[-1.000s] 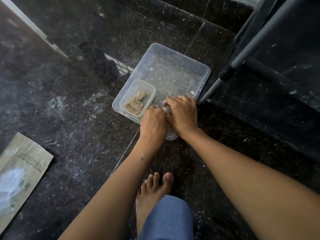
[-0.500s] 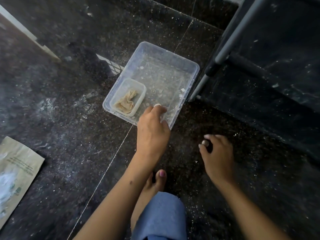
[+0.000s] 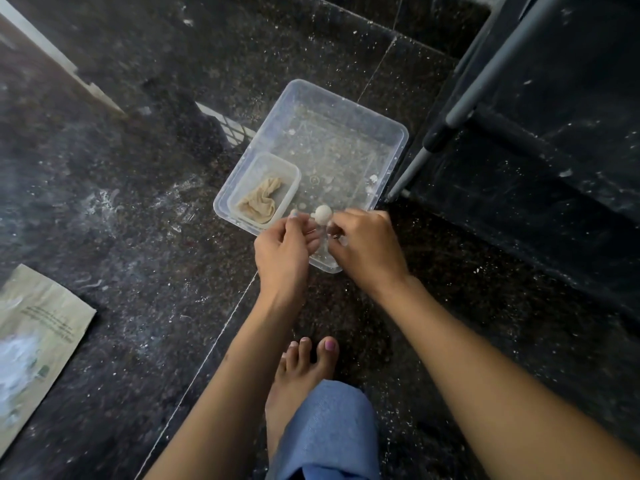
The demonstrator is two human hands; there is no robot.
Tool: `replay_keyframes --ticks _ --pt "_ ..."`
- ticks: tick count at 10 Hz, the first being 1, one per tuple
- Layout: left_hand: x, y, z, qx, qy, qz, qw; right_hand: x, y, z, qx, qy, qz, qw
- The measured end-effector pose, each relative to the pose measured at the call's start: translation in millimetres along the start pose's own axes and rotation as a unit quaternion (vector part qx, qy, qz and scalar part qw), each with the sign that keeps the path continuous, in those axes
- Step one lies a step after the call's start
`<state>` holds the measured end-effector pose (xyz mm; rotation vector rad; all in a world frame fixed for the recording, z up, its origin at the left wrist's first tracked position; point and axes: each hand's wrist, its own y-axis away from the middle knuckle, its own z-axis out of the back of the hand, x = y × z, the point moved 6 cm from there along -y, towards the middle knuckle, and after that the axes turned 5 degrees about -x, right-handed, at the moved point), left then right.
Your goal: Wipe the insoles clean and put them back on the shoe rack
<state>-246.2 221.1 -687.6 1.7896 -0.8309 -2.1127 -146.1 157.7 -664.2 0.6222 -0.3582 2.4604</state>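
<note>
No insole shows in the head view. A clear plastic tub stands on the dark floor. Inside it sits a smaller clear container holding a crumpled beige cloth. Both hands meet over the tub's near edge. My left hand holds a small white ball-like lump at its fingertips. My right hand has its fingers curled and pinches something small and dark just beside the lump; what it is I cannot tell. The shoe rack's grey tube frame stands right of the tub.
A dusty brown paper bag lies on the floor at the left. My bare foot and a blue trouser leg are below the hands. White specks cover the dark stone floor.
My right hand came up from the floor at the right and rejoined my left hand at the tub's near edge. The white lump now shows at the fingertips.
</note>
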Motion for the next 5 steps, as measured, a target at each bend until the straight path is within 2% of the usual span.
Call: replay_keyframes --ticks 1,3,4,5 --pt "3 -5 4 -0.008 0.025 0.010 1.000 4 -11 -21 0.066 0.068 0.023 0.995" --pt "2 -3 6 -0.008 -0.010 -0.025 1.000 -1 -12 -31 0.152 0.113 -0.016 0.982" --pt "-13 3 1 0.008 -0.091 -0.094 0.991 -3 -12 -15 0.130 0.112 -0.011 0.985" --pt "-40 37 -3 0.036 -0.230 -0.263 0.936 -6 20 35 -0.022 0.054 -0.023 0.998"
